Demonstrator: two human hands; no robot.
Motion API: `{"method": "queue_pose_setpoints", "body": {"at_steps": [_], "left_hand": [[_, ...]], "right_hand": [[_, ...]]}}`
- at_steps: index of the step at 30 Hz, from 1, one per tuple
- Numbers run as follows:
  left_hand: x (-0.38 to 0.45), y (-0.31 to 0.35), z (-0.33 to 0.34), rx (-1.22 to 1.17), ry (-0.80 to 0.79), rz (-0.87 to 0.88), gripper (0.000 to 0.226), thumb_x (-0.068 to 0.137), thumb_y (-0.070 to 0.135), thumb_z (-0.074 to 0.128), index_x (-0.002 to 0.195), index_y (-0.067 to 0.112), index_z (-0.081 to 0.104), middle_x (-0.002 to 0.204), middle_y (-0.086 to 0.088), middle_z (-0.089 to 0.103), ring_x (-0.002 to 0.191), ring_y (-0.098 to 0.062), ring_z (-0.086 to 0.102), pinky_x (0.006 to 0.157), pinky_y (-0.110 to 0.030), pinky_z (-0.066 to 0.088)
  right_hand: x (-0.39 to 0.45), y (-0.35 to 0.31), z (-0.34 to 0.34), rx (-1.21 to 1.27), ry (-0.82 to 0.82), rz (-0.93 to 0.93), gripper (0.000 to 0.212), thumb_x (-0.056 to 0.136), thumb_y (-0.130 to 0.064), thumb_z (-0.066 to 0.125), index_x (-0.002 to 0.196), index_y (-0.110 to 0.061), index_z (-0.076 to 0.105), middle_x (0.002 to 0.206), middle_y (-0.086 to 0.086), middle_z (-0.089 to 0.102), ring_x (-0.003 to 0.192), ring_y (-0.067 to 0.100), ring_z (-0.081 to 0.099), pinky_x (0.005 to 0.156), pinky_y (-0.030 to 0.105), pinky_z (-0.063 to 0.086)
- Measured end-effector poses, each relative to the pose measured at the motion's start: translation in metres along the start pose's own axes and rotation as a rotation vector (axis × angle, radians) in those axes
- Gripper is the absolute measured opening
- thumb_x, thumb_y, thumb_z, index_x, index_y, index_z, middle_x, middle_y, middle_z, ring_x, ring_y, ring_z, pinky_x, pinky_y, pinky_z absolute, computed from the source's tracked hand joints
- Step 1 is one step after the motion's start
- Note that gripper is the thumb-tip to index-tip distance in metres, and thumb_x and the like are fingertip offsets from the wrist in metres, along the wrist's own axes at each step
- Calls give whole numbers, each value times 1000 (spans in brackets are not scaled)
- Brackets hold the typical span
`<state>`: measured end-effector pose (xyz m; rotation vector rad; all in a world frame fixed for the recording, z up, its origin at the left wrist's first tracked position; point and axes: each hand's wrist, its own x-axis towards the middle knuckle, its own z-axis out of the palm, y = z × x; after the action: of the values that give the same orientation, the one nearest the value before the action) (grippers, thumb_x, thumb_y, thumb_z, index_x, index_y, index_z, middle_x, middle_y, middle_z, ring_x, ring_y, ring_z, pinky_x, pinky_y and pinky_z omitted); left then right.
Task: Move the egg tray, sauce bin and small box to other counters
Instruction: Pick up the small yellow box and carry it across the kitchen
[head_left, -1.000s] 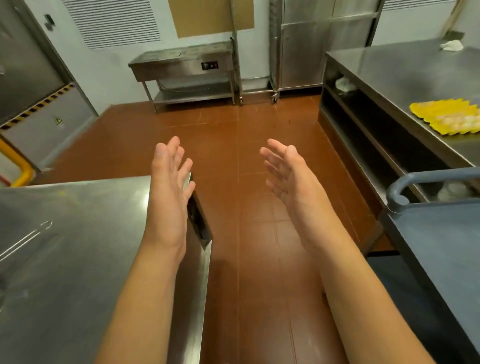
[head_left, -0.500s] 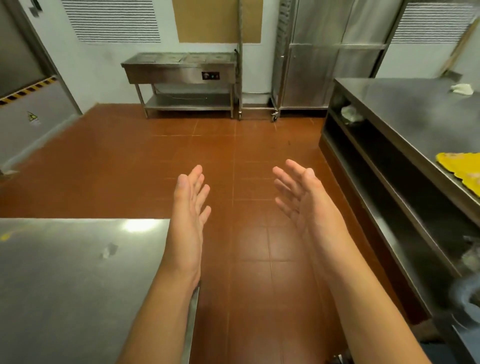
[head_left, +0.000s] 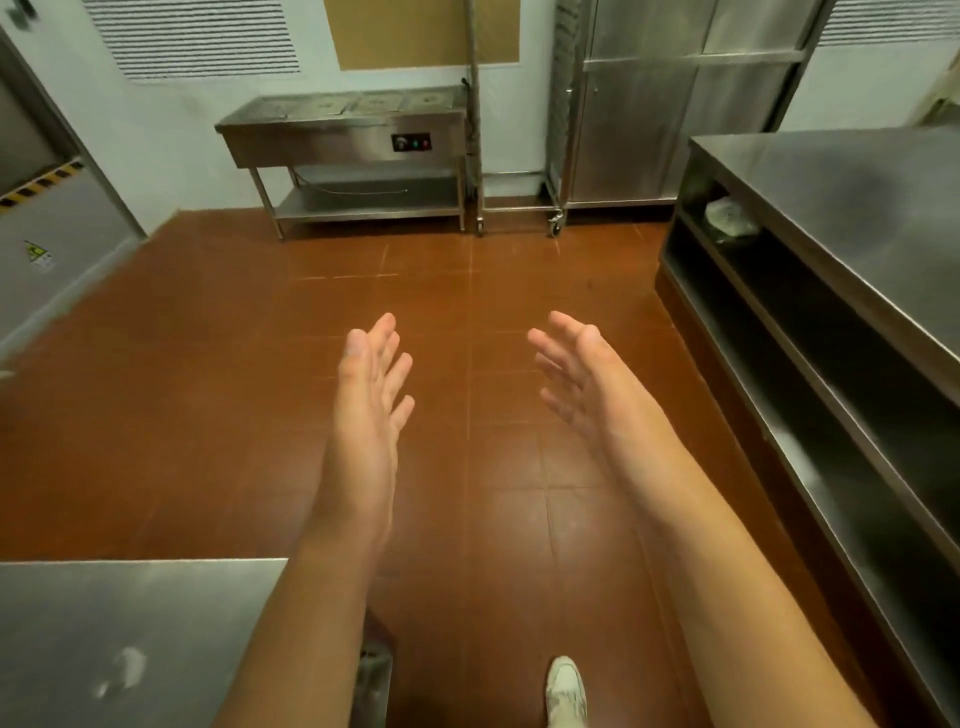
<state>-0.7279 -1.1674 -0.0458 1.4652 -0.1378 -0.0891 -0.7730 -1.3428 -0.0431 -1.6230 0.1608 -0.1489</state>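
Both my hands empty over the red-brown tiled floor (head_left: 208, 415).
My left hand (head_left: 366, 410) and right hand (head_left: 597, 387) face each other, palms inward, fingers straight and apart, holding nothing; the steel tabletop (head_left: 857, 208) stands right, another steel tabletop's corner (head_left: 130, 639) lower left; I see no tray, bin or box.
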Motion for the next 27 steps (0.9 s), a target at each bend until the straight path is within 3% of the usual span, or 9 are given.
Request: {"method": "queue_pose_setpoints", "body": {"at_steps": [6,14,19,23,27], "left_hand": [[81,15,3,65,157,53,79,82,77,25,151,40,36,159,17,35,142,-4,38,122,-44,26],[155,9,-68,120,424,11,74,84,77,20,149,46,36,156,25,36,141,3,37,122,-43,23],[230,0,-111,78,459,18,74,85,77,21,150,44,37,155,23,39,139,2,40,122,-44,25],[290,1,-139,78,447,25,80,81,84,23,149,45,37,155,23,39,139,2,40,122,-45,25],[340,4,-164,72,463,34,74,87,78,20,150,44,37,154,24,40,137,4,41,120,-42,27]], "right_hand": [[113,-20,2,28,-164,-58,79,81,-77,29,151,-41,35,144,-26,50,134,-3,45,117,33,34],[224,-5,89,108,-422,19,72,85,-77,31,146,-40,42,139,-24,56,131,-3,49,117,34,36],[305,-12,141,83,-449,3,84,76,-82,34,147,-39,42,141,-23,56,131,-2,50,118,37,36],[357,-19,174,69,-460,-33,76,84,-77,32,148,-37,42,141,-22,56,131,-2,50,117,35,37],[400,-17,205,54,-489,-27,72,85,-71,32,148,-37,41,142,-21,55,132,-4,49,116,33,37]]}}
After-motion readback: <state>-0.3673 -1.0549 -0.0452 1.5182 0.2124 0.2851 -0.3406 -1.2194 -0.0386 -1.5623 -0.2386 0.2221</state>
